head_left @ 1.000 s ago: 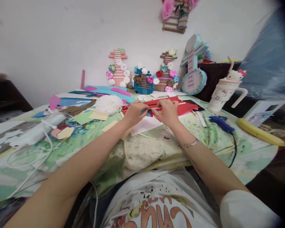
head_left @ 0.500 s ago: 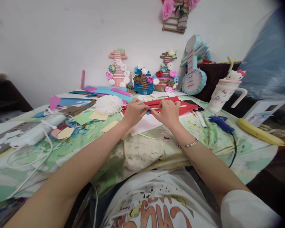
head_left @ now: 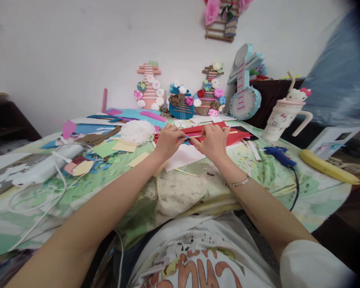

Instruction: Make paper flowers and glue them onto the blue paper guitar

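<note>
Closest, at six o'clock from the thin stick (head_left: 196, 137), the cloth-covered table (head_left: 183, 190) is showing stains along its near side, and a white sheet (head_left: 183, 157) is lying below the fingers. Toward eight o'clock a white power strip (head_left: 52, 165) is resting; toward four, a blue glue gun (head_left: 280, 156) is lying near a yellow banana-shaped object (head_left: 327, 165).

Over the white sheet, the left hand (head_left: 168, 141) is pinching a small blue piece (head_left: 186, 138) at the stick's left end; whether it is also gripping the stick, I cannot tell. The right hand (head_left: 213, 141) is holding the stick, whose free end is pointing toward three o'clock.

Red paper (head_left: 237, 138) is spreading behind. At nine o'clock white string (head_left: 138, 133) is lying heaped; between two and three, a cup (head_left: 283, 120) is standing upright. Farthest, before the wall (head_left: 63, 60), a blue instrument model (head_left: 180, 112) is standing at twelve o'clock, a pink one (head_left: 148, 101) at eleven, a brown one (head_left: 208, 98) at one.
</note>
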Demonstrator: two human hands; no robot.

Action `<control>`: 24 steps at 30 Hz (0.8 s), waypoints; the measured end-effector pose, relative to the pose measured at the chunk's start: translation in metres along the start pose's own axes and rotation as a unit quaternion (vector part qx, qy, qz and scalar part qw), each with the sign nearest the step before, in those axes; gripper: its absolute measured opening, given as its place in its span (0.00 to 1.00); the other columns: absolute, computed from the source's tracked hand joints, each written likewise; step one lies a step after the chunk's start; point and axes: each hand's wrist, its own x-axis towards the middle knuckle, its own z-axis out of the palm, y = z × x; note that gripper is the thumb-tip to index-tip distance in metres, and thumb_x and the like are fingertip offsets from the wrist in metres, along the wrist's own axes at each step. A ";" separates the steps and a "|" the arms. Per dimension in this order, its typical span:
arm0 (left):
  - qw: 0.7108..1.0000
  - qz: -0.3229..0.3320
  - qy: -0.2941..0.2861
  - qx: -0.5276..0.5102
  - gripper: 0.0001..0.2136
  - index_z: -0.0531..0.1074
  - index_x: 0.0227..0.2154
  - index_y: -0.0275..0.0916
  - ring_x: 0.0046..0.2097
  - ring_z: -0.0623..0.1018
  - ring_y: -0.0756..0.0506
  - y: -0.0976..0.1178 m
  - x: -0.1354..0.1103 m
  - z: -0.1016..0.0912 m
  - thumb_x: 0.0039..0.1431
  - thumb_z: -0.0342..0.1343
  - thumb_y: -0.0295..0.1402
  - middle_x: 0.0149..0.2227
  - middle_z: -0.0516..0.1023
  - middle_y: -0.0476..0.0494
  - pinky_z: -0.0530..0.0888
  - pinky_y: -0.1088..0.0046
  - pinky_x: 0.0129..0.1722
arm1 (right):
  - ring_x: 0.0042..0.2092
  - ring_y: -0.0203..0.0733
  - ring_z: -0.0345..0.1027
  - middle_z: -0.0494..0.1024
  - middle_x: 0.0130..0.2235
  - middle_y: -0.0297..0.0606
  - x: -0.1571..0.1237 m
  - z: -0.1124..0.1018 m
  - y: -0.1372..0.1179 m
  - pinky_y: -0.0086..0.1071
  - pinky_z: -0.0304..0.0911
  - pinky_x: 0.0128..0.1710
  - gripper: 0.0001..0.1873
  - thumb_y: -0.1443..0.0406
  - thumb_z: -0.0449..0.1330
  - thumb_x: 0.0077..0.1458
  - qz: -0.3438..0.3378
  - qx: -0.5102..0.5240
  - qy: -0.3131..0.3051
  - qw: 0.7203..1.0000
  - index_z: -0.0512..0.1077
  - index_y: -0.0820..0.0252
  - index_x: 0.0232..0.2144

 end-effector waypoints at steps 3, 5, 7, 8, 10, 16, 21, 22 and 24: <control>1.000 -0.008 -0.018 -0.022 0.04 0.78 0.29 0.39 0.39 0.73 0.42 -0.001 0.001 0.001 0.55 0.58 0.30 0.32 0.78 0.43 0.68 0.63 0.41 | 0.36 0.48 0.62 0.73 0.29 0.40 0.000 0.001 0.000 0.40 0.43 0.39 0.19 0.48 0.54 0.53 -0.006 0.000 0.006 1.000 0.64 0.58 0.26; 0.999 -0.016 -0.028 -0.042 0.04 0.77 0.29 0.39 0.38 0.74 0.43 -0.001 0.002 0.001 0.55 0.58 0.29 0.31 0.78 0.44 0.68 0.64 0.41 | 0.36 0.47 0.61 0.73 0.28 0.39 0.000 0.002 0.001 0.40 0.43 0.39 0.19 0.49 0.54 0.53 -0.009 0.002 0.010 1.000 0.63 0.58 0.26; 0.997 -0.022 -0.036 -0.063 0.03 0.76 0.28 0.39 0.37 0.75 0.44 0.000 0.002 0.001 0.55 0.58 0.27 0.31 0.79 0.45 0.68 0.66 0.40 | 0.35 0.47 0.61 0.72 0.28 0.38 0.000 0.003 0.002 0.40 0.43 0.39 0.19 0.48 0.54 0.53 -0.009 0.004 0.015 1.000 0.63 0.58 0.26; 0.996 -0.026 -0.038 -0.074 0.03 0.76 0.28 0.39 0.37 0.75 0.44 0.001 0.002 0.000 0.54 0.58 0.27 0.31 0.79 0.46 0.68 0.66 0.40 | 0.35 0.46 0.61 0.72 0.28 0.38 -0.001 0.004 0.002 0.40 0.42 0.39 0.19 0.48 0.55 0.52 -0.009 0.004 0.017 1.000 0.63 0.58 0.26; 0.994 -0.034 -0.043 -0.091 0.03 0.76 0.28 0.39 0.37 0.76 0.44 0.002 0.002 0.000 0.53 0.58 0.26 0.32 0.80 0.46 0.69 0.67 0.40 | 0.35 0.46 0.60 0.72 0.28 0.38 -0.001 0.004 0.001 0.40 0.43 0.39 0.19 0.48 0.55 0.52 -0.010 0.005 0.019 1.000 0.63 0.58 0.26; 0.991 -0.055 -0.048 -0.115 0.06 0.75 0.29 0.40 0.37 0.77 0.45 0.004 0.002 -0.001 0.51 0.56 0.23 0.33 0.81 0.48 0.71 0.67 0.41 | 0.37 0.48 0.61 0.73 0.30 0.40 -0.003 0.002 -0.001 0.41 0.43 0.40 0.18 0.49 0.55 0.53 -0.023 0.003 0.019 1.000 0.63 0.58 0.27; 0.983 -0.067 -0.042 -0.163 0.07 0.74 0.29 0.39 0.36 0.78 0.46 0.003 0.001 -0.001 0.49 0.57 0.22 0.32 0.81 0.48 0.73 0.69 0.40 | 0.38 0.50 0.61 0.73 0.31 0.42 -0.004 0.000 -0.002 0.42 0.44 0.41 0.18 0.49 0.56 0.53 -0.034 0.000 0.017 0.999 0.65 0.57 0.28; 0.981 -0.069 -0.042 -0.175 0.07 0.74 0.29 0.39 0.36 0.78 0.47 0.003 0.001 -0.001 0.49 0.57 0.21 0.32 0.80 0.48 0.73 0.70 0.39 | 0.38 0.50 0.61 0.73 0.31 0.42 -0.004 -0.001 -0.002 0.42 0.44 0.41 0.18 0.49 0.56 0.53 -0.035 0.000 0.017 0.999 0.65 0.57 0.28; 0.976 -0.074 -0.040 -0.199 0.07 0.74 0.30 0.39 0.35 0.78 0.47 0.002 0.001 0.000 0.48 0.57 0.21 0.32 0.80 0.48 0.73 0.70 0.38 | 0.38 0.50 0.61 0.74 0.32 0.42 -0.004 -0.001 -0.003 0.42 0.44 0.41 0.18 0.49 0.56 0.53 -0.037 0.000 0.016 0.999 0.65 0.57 0.29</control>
